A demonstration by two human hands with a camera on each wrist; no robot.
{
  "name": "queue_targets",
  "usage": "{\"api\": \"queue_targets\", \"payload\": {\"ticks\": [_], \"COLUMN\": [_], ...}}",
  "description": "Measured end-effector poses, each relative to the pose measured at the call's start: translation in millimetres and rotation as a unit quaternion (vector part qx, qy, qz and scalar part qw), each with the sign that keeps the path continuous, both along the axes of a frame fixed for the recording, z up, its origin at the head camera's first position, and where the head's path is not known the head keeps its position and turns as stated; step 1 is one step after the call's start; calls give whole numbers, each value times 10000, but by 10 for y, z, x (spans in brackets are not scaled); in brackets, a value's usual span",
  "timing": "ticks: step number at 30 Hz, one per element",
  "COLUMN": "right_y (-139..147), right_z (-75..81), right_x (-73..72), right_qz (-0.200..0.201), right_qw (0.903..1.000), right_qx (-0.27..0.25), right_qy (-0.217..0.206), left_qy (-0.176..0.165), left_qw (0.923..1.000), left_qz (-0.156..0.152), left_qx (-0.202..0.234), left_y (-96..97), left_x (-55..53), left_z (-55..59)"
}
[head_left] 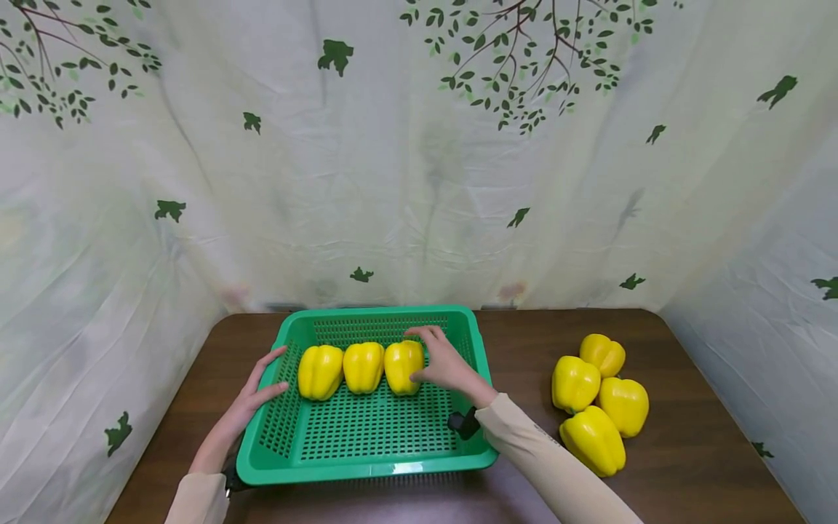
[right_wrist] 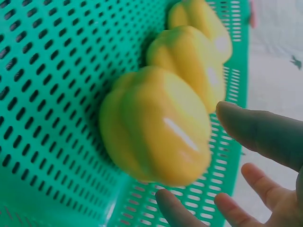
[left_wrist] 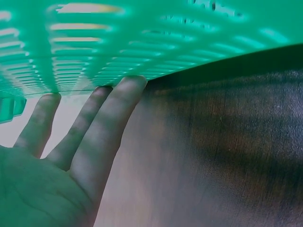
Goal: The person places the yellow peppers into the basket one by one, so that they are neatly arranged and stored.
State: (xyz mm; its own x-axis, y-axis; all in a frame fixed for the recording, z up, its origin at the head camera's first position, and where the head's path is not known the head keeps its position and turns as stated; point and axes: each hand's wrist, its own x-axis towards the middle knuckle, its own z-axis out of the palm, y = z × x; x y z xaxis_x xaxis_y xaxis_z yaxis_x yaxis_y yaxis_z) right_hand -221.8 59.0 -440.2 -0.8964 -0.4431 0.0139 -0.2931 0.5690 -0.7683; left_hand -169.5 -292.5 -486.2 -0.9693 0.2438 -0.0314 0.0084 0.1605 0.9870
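A green perforated plastic basket (head_left: 366,471) stands on the table, with three yellow bell peppers side by side in it: a left one (head_left: 320,372), a middle one (head_left: 363,368) and a right one (head_left: 401,372). My right hand (head_left: 448,367) reaches inside, thumb and fingers spread around the right pepper. In the right wrist view the fingers (right_wrist: 265,187) look spread and apart from the nearest pepper (right_wrist: 156,127). At the basket's left side is my left hand (head_left: 249,397); in the left wrist view its extended fingers (left_wrist: 106,127) touch the slotted wall (left_wrist: 156,52).
Several more yellow bell peppers (head_left: 592,437) lie clustered on the dark brown wooden table (head_left: 694,466), right of the basket. A pale curtain (head_left: 419,182) with leaf prints hangs behind the table and along both sides.
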Motion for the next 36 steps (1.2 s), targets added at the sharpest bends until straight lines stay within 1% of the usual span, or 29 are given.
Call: {"api": "queue_targets", "payload": {"ticks": [5,13,17,22,23,25,29,30,36], "right_y": [81,264,361,493,513,566,675,711,899], "right_z": [69,177,239,298,346,365,391,359,372], "right_x": [-2,40,73,91,113,116,114,94,126], "right_qz": [-27,-52,-132,-207,-184,-171,-181,-200,-262], "right_qw": [9996,9971,9953,9947,9943,9940,9941,9942,9931], "right_qx": [-268,-754,-941,-999,-1045,-1075,-1065,-1055,-1141], "right_qy": [77,-122,-168,-116,-122,-93,-35,-18,37], "left_qy": [-13,-95,-108,-85,-83,-80,-99,-109,-172], "left_qw": [10000,9999,9999,9999,9999,9999,9999,9999,9998], "left_qz": [21,56,62,66,69,72,63,59,90], "left_qx": [3,25,40,-4,-16,-26,-47,-37,0], "left_y": [-4,1,2,10,12,14,14,14,18], "left_x": [0,10,13,15,16,14,8,6,4], "left_z": [-12,-9,-1,8,10,12,8,5,13]}}
